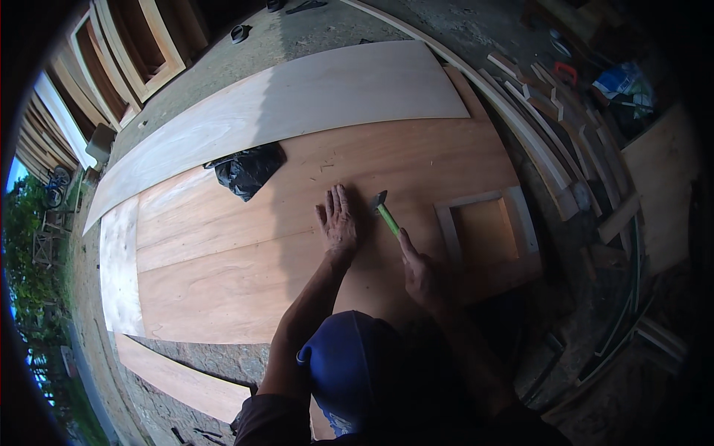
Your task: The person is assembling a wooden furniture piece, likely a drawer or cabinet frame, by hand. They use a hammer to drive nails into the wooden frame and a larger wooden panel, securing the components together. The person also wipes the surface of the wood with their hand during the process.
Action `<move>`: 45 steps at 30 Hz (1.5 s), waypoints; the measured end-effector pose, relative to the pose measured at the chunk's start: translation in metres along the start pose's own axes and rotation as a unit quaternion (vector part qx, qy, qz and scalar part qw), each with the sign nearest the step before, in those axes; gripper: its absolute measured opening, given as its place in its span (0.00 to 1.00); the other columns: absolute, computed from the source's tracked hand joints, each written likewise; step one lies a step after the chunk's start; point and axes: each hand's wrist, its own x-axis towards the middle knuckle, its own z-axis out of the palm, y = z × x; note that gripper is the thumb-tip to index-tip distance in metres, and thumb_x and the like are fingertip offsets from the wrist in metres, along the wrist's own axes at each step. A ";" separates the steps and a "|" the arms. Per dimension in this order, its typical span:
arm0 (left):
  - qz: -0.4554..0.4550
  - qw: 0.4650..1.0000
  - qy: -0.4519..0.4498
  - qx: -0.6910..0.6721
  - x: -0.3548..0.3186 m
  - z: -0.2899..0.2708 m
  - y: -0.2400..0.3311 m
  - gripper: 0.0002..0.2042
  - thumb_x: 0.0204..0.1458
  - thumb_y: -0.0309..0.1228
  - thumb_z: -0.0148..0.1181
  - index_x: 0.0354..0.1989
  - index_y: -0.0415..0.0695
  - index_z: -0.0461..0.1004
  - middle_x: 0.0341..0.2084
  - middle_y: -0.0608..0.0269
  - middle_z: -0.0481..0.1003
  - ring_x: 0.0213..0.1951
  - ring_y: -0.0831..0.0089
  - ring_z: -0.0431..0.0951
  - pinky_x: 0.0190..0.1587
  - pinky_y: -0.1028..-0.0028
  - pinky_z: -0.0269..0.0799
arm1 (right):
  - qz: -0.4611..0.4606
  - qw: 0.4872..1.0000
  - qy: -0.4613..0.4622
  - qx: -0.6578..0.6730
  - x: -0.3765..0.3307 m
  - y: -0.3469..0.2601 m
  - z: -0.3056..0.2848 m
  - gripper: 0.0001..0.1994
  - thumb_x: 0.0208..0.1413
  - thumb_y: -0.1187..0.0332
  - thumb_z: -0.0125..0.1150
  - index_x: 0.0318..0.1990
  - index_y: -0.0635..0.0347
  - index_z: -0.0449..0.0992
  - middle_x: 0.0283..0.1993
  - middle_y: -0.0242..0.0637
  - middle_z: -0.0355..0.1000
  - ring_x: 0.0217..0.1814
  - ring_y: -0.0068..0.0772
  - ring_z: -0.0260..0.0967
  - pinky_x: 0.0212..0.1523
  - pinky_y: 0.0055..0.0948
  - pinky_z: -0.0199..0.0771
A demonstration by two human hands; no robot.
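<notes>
My left hand (pixel 339 224) lies flat on a large reddish-brown wooden panel (pixel 230 275), fingers stretched out. Just to its right, my right hand (pixel 420 279) is closed round the green handle of a hammer (pixel 387 215). The hammer's dark head is close to the panel; whether it touches I cannot tell. Straw-like bits lie on the wood beyond my left hand. A raised rectangular frame (pixel 524 230) encloses an opening at the panel's right end. A crumpled black plastic bag (pixel 249 169) rests farther off, beside a pale plywood sheet (pixel 335 85) along the far side.
Long timber strips (pixel 513 126) and offcuts are piled on the right. Wooden frames (pixel 141 44) stand upright at the far left. A narrow board (pixel 182 377) lies on rough ground at the near left. A rounded dark blue cloth shape (pixel 353 372) sits between my forearms.
</notes>
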 end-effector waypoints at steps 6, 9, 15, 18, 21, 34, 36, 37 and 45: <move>0.028 1.000 0.013 0.003 -0.005 -0.009 0.008 0.37 0.58 0.28 0.46 0.76 0.41 0.39 0.75 0.56 0.46 0.76 0.59 0.41 0.74 0.48 0.32 | -0.044 0.998 0.020 -0.050 -0.011 0.006 -0.004 0.29 0.62 0.78 0.52 0.71 0.56 0.59 0.30 0.50 0.72 0.30 0.48 0.76 0.31 0.42 0.76; 0.008 1.000 0.023 0.012 -0.001 -0.001 -0.003 0.36 0.58 0.26 0.45 0.76 0.41 0.40 0.75 0.57 0.47 0.76 0.59 0.43 0.74 0.49 0.33 | -0.042 0.999 0.005 -0.019 -0.001 0.008 0.004 0.31 0.61 0.77 0.53 0.72 0.52 0.58 0.29 0.49 0.73 0.29 0.47 0.76 0.31 0.43 0.76; 0.023 0.998 0.037 0.046 0.002 0.005 -0.001 0.35 0.58 0.26 0.45 0.75 0.41 0.42 0.75 0.56 0.48 0.76 0.60 0.43 0.75 0.51 0.34 | 0.032 0.998 -0.039 -0.030 0.001 0.020 0.009 0.33 0.62 0.73 0.54 0.74 0.47 0.54 0.27 0.52 0.72 0.25 0.48 0.75 0.29 0.46 0.75; 0.011 0.999 0.023 0.030 0.002 0.004 -0.001 0.35 0.58 0.26 0.45 0.75 0.41 0.42 0.75 0.56 0.47 0.76 0.60 0.43 0.75 0.51 0.35 | -0.031 0.995 0.054 -0.072 0.020 -0.012 -0.010 0.33 0.61 0.78 0.54 0.73 0.49 0.56 0.27 0.51 0.72 0.28 0.49 0.73 0.31 0.45 0.74; 0.031 0.998 0.033 0.044 -0.003 0.007 -0.001 0.35 0.58 0.26 0.45 0.75 0.41 0.43 0.75 0.56 0.48 0.76 0.59 0.44 0.75 0.51 0.35 | -0.090 0.989 0.114 -0.037 -0.002 -0.017 -0.014 0.31 0.62 0.77 0.53 0.73 0.52 0.56 0.29 0.51 0.72 0.29 0.49 0.74 0.30 0.44 0.73; -0.083 0.921 0.261 -0.276 0.021 -0.026 -0.050 0.15 0.49 0.24 0.54 0.47 0.42 0.73 0.40 0.51 0.77 0.46 0.50 0.74 0.51 0.56 0.70 | 0.036 0.997 0.002 0.076 -0.012 0.019 0.018 0.28 0.66 0.69 0.48 0.73 0.59 0.54 0.69 0.55 0.63 0.68 0.54 0.64 0.63 0.39 0.68; -0.123 0.924 0.274 -0.238 0.042 -0.036 -0.079 0.10 0.52 0.27 0.54 0.42 0.42 0.76 0.35 0.49 0.78 0.42 0.48 0.77 0.46 0.57 0.73 | 0.056 0.996 -0.023 0.063 -0.010 0.012 0.014 0.28 0.67 0.68 0.47 0.73 0.60 0.52 0.70 0.54 0.61 0.69 0.54 0.64 0.64 0.39 0.67; -0.154 0.931 0.233 -0.236 0.051 -0.040 -0.088 0.09 0.54 0.29 0.54 0.41 0.43 0.77 0.36 0.48 0.78 0.43 0.47 0.78 0.45 0.56 0.74 | 0.056 0.996 -0.025 0.072 -0.009 0.013 0.013 0.29 0.67 0.68 0.46 0.73 0.62 0.52 0.71 0.54 0.59 0.71 0.53 0.61 0.65 0.38 0.65; -0.037 0.989 0.078 -0.117 0.099 -0.063 -0.108 0.08 0.57 0.31 0.51 0.38 0.43 0.76 0.39 0.47 0.75 0.44 0.48 0.78 0.45 0.54 0.74 | 0.051 0.990 -0.008 0.133 -0.004 0.034 0.019 0.28 0.68 0.68 0.43 0.73 0.67 0.50 0.72 0.61 0.56 0.74 0.54 0.55 0.70 0.37 0.59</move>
